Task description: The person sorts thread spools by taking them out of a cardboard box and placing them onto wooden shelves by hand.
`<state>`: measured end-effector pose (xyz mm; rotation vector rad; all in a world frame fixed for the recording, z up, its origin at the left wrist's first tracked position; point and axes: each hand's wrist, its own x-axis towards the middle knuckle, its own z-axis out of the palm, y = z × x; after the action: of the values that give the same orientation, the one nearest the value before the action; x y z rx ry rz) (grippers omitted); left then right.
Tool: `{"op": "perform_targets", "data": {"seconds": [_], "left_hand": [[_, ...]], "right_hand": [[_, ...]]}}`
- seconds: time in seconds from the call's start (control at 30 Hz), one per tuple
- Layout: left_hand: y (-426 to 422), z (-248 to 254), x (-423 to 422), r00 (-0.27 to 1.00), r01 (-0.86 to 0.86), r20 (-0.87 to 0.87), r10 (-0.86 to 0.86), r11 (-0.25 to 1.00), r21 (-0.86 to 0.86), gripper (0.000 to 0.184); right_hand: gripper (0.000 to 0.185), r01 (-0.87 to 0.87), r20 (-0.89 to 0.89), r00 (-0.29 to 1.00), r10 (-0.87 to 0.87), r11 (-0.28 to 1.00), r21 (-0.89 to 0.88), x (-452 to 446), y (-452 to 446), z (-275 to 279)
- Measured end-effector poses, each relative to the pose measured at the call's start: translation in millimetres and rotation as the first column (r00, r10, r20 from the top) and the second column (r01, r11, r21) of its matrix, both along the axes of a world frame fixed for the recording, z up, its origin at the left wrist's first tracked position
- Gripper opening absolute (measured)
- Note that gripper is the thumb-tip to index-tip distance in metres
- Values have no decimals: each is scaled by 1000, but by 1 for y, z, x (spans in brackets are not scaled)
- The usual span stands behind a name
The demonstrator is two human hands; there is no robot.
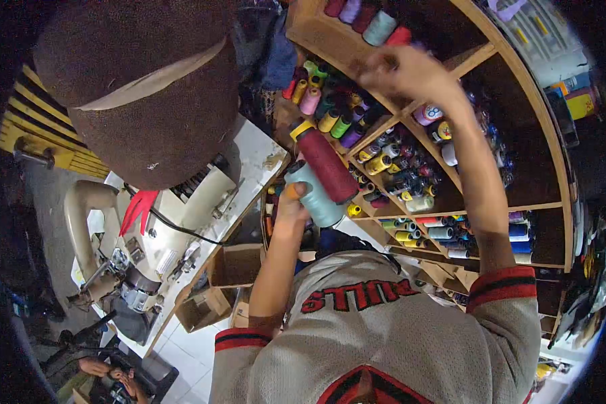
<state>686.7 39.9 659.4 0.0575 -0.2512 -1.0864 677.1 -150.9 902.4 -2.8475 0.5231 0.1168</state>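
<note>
My left hand (293, 203) is closed around a light blue thread cone (321, 206), thumb pressed on its side. A maroon thread cone (327, 165) with a yellow end lies against the blue one; I cannot tell whether the fingers hold it too. My right hand (411, 75) is raised in front of the upper shelf, smeared by motion, and its fingers are hard to read. Closest to it are a red thread cone (398, 36) and a pale blue-green thread cone (380, 28) in the top compartment.
A wooden shelf (476, 62) holds many thread spools in compartments. At left, a sewing machine (175, 236) with a red cloth strip (139, 210) stands on a white table (257, 151). Cardboard boxes (204, 308) sit below. Another person's hands (122, 378) show at lower left.
</note>
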Motion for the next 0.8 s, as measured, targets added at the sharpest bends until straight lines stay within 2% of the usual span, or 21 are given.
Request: {"op": "perform_targets", "data": {"seconds": [0.07,0.13,0.17,0.23,0.33,0.37,0.4,0.43,0.47,0.53,0.57,0.6,0.63,0.67,0.7,0.77,0.8], "left_hand": [[-5,10,-1,996,-61,57,62,998,-23,89],[0,5,-3,995,-75,81,66,991,114,91],[3,3,-4,993,-86,93,70,979,183,91],[0,21,-3,983,-107,165,83,984,143,93],[-1,32,-8,972,-126,215,90,979,160,96],[-2,36,-10,972,-131,215,98,981,145,97],[-3,41,-10,970,-141,216,111,982,128,97],[3,26,-10,972,-159,212,106,954,253,96],[4,14,-13,977,-147,187,104,960,237,96],[4,17,-14,984,-129,144,102,972,197,95],[-1,16,-12,987,-119,121,107,988,99,94],[-2,10,-11,987,-119,117,106,986,115,94],[-3,1,-8,988,-118,113,104,985,126,93],[-2,-4,-7,989,-114,106,100,984,138,93],[1,3,-6,990,-109,108,94,983,148,89],[2,-9,-5,992,-73,115,56,986,153,87],[1,-6,-5,989,-114,112,100,985,127,86]], "right_hand": [[57,-114,-55,991,122,984,138,-24,43,-15],[63,-124,-186,969,163,971,207,-40,72,-19],[65,-148,-6,988,151,974,172,-41,73,-30],[67,-172,354,926,129,981,94,-44,72,-65],[59,-232,250,949,191,962,143,-31,62,-72],[51,-175,106,982,158,968,182,-32,59,-62],[49,-137,131,985,108,962,238,-33,55,-53],[47,-104,151,987,61,950,296,-35,46,-46],[45,-75,167,986,15,932,354,-37,37,-38],[46,47,315,945,-92,988,149,-35,16,-11],[45,41,337,939,-71,995,95,-32,-3,1],[45,39,360,932,-49,999,35,-25,-22,11],[45,88,381,925,6,969,-230,-17,-38,15],[46,138,383,921,64,868,-477,-10,-51,20],[44,251,231,958,-171,889,-382,5,-54,32],[26,147,201,979,-19,748,-647,20,-86,28],[25,195,152,980,-129,774,-602,33,-107,25]]}}
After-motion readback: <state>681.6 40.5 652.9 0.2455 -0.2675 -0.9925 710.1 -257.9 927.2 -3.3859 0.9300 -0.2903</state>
